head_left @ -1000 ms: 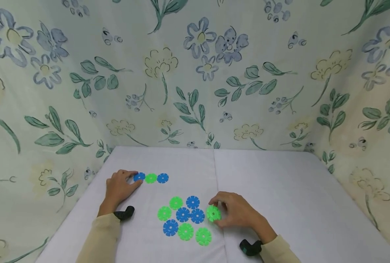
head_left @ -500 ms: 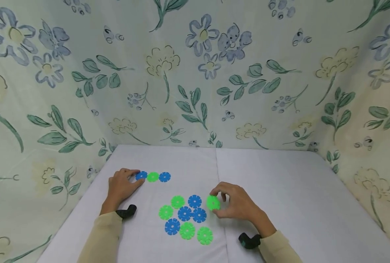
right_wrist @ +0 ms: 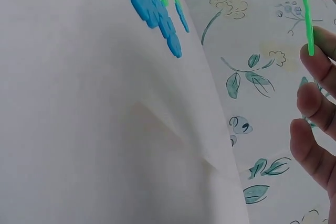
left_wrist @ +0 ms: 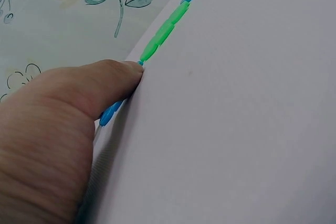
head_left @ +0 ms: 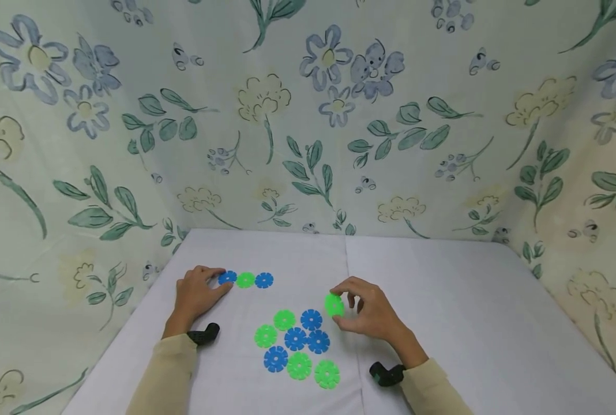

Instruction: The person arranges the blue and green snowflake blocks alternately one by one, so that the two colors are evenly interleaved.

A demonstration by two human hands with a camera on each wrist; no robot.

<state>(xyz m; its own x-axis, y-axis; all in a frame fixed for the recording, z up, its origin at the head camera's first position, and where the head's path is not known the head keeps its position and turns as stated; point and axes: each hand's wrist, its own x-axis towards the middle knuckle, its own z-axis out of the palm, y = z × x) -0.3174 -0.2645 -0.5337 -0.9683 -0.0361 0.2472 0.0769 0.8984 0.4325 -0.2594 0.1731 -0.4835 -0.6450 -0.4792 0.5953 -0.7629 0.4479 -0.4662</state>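
My left hand (head_left: pixel 196 297) pinches a blue notched disc (head_left: pixel 227 278) between thumb and index finger at the left end of a short row. A green disc (head_left: pixel 245 280) follows it in the row, then another blue disc (head_left: pixel 264 280) at the right end. My right hand (head_left: pixel 367 308) holds a green notched disc (head_left: pixel 334 305) by its edge with thumb and index finger. In the right wrist view that green disc (right_wrist: pixel 308 24) shows edge-on, raised off the table, with the other fingers loosely bent beside it.
Several loose blue and green discs lie grouped in the middle of the white table, among them a blue disc (head_left: pixel 296 339) and a green disc (head_left: pixel 327 374). A floral curtain (head_left: pixel 308 127) stands behind the table (head_left: pixel 443 300) and along its sides.
My right hand has lifted the green disc away from the loose group and carried it farther back on the table. The left hand stays at the row's left end.
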